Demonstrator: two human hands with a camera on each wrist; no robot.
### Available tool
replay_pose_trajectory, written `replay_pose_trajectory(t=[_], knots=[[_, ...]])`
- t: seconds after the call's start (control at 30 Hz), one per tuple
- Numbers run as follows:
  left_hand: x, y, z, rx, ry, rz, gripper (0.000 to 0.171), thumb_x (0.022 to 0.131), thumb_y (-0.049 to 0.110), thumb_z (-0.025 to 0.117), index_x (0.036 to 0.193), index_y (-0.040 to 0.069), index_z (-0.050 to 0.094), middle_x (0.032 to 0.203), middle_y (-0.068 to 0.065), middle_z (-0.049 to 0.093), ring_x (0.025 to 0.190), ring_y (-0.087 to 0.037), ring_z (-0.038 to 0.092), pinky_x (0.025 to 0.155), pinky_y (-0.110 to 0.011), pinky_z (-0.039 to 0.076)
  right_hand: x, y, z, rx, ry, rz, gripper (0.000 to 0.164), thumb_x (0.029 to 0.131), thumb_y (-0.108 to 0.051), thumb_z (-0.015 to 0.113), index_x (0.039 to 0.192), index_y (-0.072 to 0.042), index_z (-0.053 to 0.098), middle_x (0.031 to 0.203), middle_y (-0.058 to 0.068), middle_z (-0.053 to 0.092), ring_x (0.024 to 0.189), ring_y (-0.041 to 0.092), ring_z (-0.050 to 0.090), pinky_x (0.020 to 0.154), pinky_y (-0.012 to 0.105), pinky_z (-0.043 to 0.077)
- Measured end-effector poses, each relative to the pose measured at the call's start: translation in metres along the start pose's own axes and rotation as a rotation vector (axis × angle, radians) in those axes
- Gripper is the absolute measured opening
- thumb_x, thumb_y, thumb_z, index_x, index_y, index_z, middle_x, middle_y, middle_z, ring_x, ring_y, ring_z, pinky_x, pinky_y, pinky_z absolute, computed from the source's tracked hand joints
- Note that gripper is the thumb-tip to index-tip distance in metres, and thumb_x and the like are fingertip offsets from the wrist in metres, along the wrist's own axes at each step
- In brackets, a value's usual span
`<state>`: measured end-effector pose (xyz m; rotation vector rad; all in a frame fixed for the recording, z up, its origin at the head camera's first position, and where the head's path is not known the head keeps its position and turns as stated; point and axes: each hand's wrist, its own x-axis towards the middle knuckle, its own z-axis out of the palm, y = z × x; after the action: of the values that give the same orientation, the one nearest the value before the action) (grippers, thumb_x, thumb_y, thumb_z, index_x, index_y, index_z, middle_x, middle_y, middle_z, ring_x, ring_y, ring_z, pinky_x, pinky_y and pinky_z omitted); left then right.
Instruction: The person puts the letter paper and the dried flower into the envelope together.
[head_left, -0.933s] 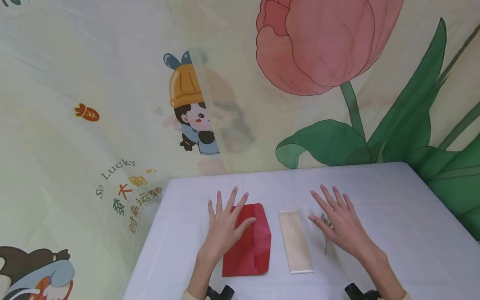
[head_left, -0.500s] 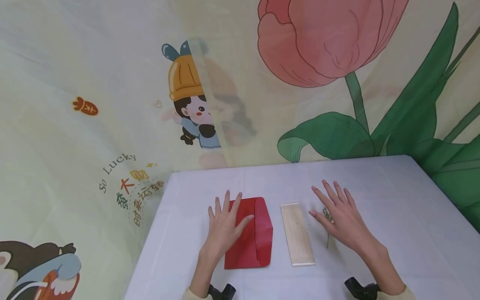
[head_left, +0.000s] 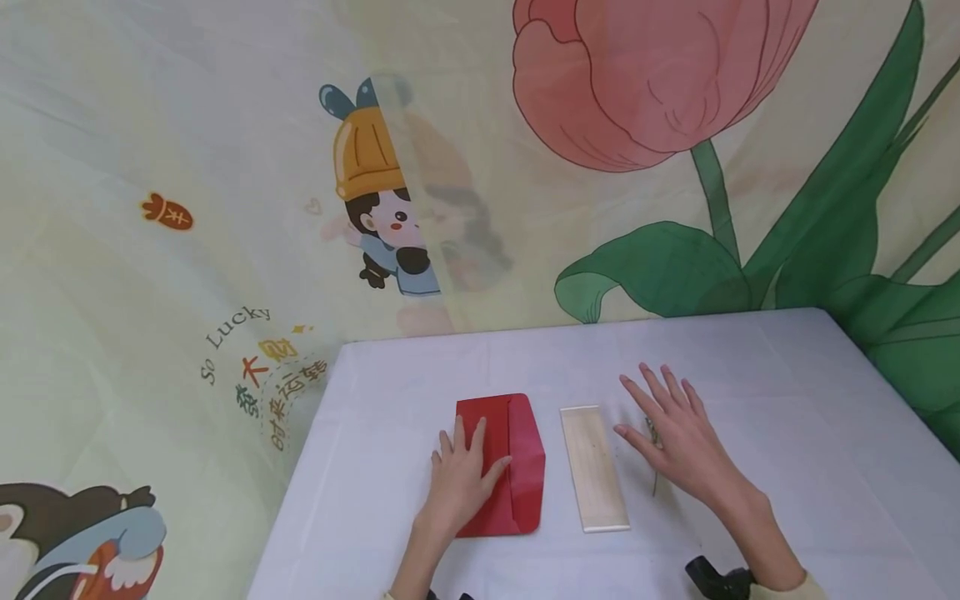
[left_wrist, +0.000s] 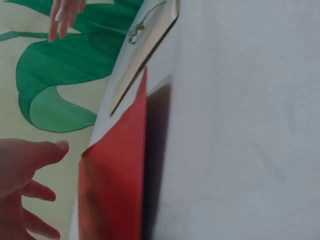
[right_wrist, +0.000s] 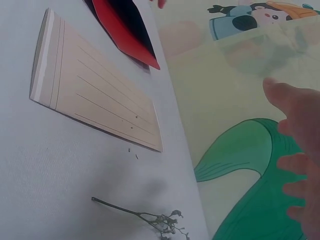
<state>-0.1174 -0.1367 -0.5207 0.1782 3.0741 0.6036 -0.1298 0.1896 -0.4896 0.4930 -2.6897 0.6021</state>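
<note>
A red envelope (head_left: 524,475) lies on the table with its flap open to the right. My left hand (head_left: 459,483) is above its left part, fingers spread; whether it touches the paper I cannot tell. In the left wrist view the envelope's flap (left_wrist: 122,165) stands a little off the cloth. To the right of it lies a folded sheet of lined beige letter paper (right_wrist: 102,85). My right hand (head_left: 686,442) hovers with fingers spread over a small dried flower sprig (right_wrist: 137,214), mostly hidden from the head view. Neither hand holds anything.
A white cloth covers the table (head_left: 810,433). Tiny dark crumbs (right_wrist: 131,150) lie by the paper's edge. Behind the table hangs a printed backdrop (head_left: 262,150) with a large tulip. A black wrist camera mount (head_left: 718,577) sits below the right hand.
My left hand has come down and to the right, nearer the middle of the envelope. The right hand has hardly moved. The head view has tilted slightly.
</note>
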Motion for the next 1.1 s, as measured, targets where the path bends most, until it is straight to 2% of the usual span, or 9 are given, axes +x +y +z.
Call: replay_pose_trajectory(t=[0.27,0.4,0.67,0.87,0.97,1.1], knots=[[-0.009,0.006,0.013,0.01,-0.06,-0.049,0.08,0.091,0.042,0.075,0.153,0.002,0.044,0.157,-0.033,0.036,0.138,-0.061,0.039,0.099,-0.067,0.051,-0.001,-0.001,0.004,0.007,-0.011,0.0,0.077,0.086,-0.034,0.081,0.152,-0.011,0.049,0.159,0.028,0.04,0.149,0.052,0.03,0.121,0.069,0.02],[-0.009,0.01,0.015,0.007,-0.049,-0.053,0.078,0.092,0.039,0.075,0.152,0.0,0.045,0.156,-0.034,0.036,0.138,-0.061,0.039,0.097,-0.065,0.053,-0.001,-0.003,0.006,0.006,-0.047,0.013,0.077,0.087,-0.036,0.08,0.153,-0.011,0.048,0.16,0.026,0.039,0.149,0.052,0.031,0.12,0.069,0.022],[-0.009,0.012,0.018,-0.004,-0.016,-0.082,0.078,0.086,0.031,0.08,0.149,0.0,0.048,0.154,-0.033,0.04,0.138,-0.059,0.04,0.094,-0.063,0.056,-0.004,-0.008,0.017,0.045,-0.09,0.005,0.076,0.088,-0.035,0.08,0.153,-0.013,0.048,0.162,0.024,0.038,0.149,0.051,0.03,0.121,0.068,0.022],[-0.009,0.012,0.019,-0.006,0.012,-0.089,0.077,0.085,0.031,0.081,0.148,0.0,0.05,0.153,-0.032,0.042,0.137,-0.057,0.042,0.09,-0.063,0.058,-0.007,-0.013,0.033,0.077,-0.09,-0.045,0.071,0.086,-0.034,0.082,0.148,-0.011,0.055,0.16,0.023,0.041,0.148,0.05,0.033,0.112,0.072,0.034],[-0.009,0.012,0.019,-0.005,0.017,-0.09,0.077,0.085,0.031,0.081,0.149,0.002,0.05,0.153,-0.03,0.042,0.137,-0.056,0.043,0.089,-0.062,0.058,-0.008,-0.018,0.041,0.089,-0.116,-0.059,0.068,0.087,-0.035,0.081,0.146,-0.011,0.057,0.16,0.021,0.041,0.147,0.049,0.035,0.108,0.073,0.039],[-0.01,0.012,0.019,-0.009,0.015,-0.093,0.077,0.085,0.032,0.081,0.149,0.002,0.05,0.154,-0.03,0.043,0.138,-0.056,0.043,0.089,-0.062,0.058,-0.009,-0.029,0.053,0.129,-0.173,-0.072,0.065,0.089,-0.036,0.079,0.145,-0.01,0.058,0.161,0.019,0.042,0.149,0.046,0.035,0.111,0.068,0.04]])
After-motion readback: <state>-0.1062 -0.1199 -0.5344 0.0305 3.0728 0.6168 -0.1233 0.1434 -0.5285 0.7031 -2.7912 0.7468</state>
